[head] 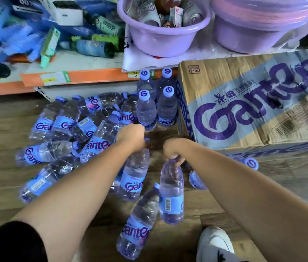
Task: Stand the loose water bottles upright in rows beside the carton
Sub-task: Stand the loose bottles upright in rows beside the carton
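While the carton (253, 103) fills the two o'clock area, loose bottles (68, 129) sprawl at nine o'clock and four upright bottles (156, 103) stand against its left side; each hand, left hand (131, 138) and right hand (174, 150), grasps a bottle by its neck.

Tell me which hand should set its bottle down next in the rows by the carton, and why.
Right, probably. The right hand holds its bottle by the neck, nearer the carton, below the standing bottles. The left hand also grips a bottle, farther from the carton.
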Demonstrator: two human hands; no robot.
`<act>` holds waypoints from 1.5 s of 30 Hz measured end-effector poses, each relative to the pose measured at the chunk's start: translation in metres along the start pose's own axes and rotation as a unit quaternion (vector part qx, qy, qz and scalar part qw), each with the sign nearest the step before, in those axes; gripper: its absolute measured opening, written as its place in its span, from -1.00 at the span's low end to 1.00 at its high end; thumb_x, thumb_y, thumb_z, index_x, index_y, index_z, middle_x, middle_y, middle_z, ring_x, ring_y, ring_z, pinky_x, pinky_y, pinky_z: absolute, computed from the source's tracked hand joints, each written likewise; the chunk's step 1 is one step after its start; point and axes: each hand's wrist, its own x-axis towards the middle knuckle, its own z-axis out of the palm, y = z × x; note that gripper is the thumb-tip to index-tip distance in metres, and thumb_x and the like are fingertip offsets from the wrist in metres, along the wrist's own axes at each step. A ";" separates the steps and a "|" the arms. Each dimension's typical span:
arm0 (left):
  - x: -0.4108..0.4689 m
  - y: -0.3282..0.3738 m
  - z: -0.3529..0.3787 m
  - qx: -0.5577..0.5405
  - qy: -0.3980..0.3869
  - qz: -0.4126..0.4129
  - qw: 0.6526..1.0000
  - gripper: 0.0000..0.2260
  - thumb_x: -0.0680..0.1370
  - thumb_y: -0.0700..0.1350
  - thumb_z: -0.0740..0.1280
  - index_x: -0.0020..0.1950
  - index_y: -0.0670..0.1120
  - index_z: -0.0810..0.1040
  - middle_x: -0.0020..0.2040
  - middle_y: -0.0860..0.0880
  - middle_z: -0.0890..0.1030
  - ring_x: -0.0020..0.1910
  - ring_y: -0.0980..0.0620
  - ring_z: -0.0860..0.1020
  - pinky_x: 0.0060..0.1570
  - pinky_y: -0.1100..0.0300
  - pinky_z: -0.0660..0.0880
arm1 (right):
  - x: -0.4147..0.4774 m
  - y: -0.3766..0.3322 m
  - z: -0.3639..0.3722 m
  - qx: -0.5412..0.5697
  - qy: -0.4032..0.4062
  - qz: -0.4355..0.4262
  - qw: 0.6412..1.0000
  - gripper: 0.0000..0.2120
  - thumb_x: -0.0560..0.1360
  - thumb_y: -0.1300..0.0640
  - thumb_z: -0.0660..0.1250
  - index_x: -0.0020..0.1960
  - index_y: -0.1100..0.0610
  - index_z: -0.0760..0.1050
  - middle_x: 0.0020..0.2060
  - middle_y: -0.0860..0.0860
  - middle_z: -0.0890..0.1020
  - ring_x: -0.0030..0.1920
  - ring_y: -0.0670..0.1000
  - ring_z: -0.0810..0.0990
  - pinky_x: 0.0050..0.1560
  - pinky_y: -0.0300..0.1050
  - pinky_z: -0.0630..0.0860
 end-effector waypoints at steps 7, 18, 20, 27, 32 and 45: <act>-0.015 0.002 -0.041 -0.054 0.028 0.062 0.996 -0.72 0.36 -0.02 0.46 0.00 -0.10 0.57 0.06 -0.17 0.62 0.06 -0.19 0.57 -0.07 0.07 0.49 | -0.032 -0.014 -0.040 -0.112 0.140 -0.014 0.984 -0.58 0.54 0.15 0.19 -0.49 0.14 0.31 -0.80 -0.01 0.38 -0.47 -0.05 0.37 -0.47 -0.22 0.27; -0.006 0.005 -0.060 -0.015 0.081 0.086 0.993 -0.64 0.48 0.01 0.37 0.14 -0.22 0.54 0.12 -0.25 0.55 0.11 -0.24 0.54 -0.04 0.04 0.45 | -0.022 -0.007 -0.065 -0.010 0.292 -0.026 0.956 -0.80 0.57 0.10 0.22 -0.08 0.20 0.53 -0.12 0.10 0.60 0.06 0.13 0.55 -0.20 -0.17 0.40; -0.003 0.005 -0.057 -0.012 0.081 0.077 0.994 -0.63 0.49 0.00 0.36 0.18 -0.22 0.51 0.15 -0.26 0.51 0.13 -0.26 0.52 0.01 0.01 0.46 | -0.023 -0.004 -0.066 -0.029 0.277 -0.034 0.960 -0.74 0.59 0.15 0.19 0.21 0.19 0.51 0.19 0.12 0.55 0.24 0.15 0.47 0.14 -0.10 0.40; 0.000 0.007 -0.060 -0.033 0.086 0.074 0.993 -0.71 0.51 -0.11 0.32 0.18 -0.21 0.52 0.16 -0.28 0.54 0.15 -0.24 0.52 0.01 0.03 0.46 | -0.018 -0.001 -0.064 0.019 0.291 -0.026 0.956 -0.75 0.46 0.32 0.19 -0.36 0.15 0.33 -0.20 0.23 0.41 -0.10 0.10 0.35 -0.42 -0.21 0.25; 0.008 0.012 -0.062 0.017 0.061 0.088 0.994 -0.70 0.51 -0.08 0.33 0.14 -0.24 0.52 0.11 -0.28 0.55 0.09 -0.27 0.54 0.00 -0.02 0.50 | -0.022 -0.003 -0.059 0.031 0.366 -0.013 0.930 -0.63 0.56 0.00 0.28 0.13 0.31 0.48 0.09 0.20 0.58 0.10 0.17 0.57 -0.10 -0.10 0.45; 0.014 0.007 -0.058 0.043 0.079 0.137 0.987 -0.73 0.51 -0.11 0.32 0.16 -0.21 0.51 0.14 -0.22 0.47 0.10 -0.25 0.52 0.09 -0.11 0.50 | -0.009 -0.001 -0.064 0.087 0.360 0.015 0.929 -0.56 0.51 0.01 0.33 0.24 0.28 0.39 0.12 0.19 0.58 0.10 0.16 0.59 -0.14 -0.12 0.40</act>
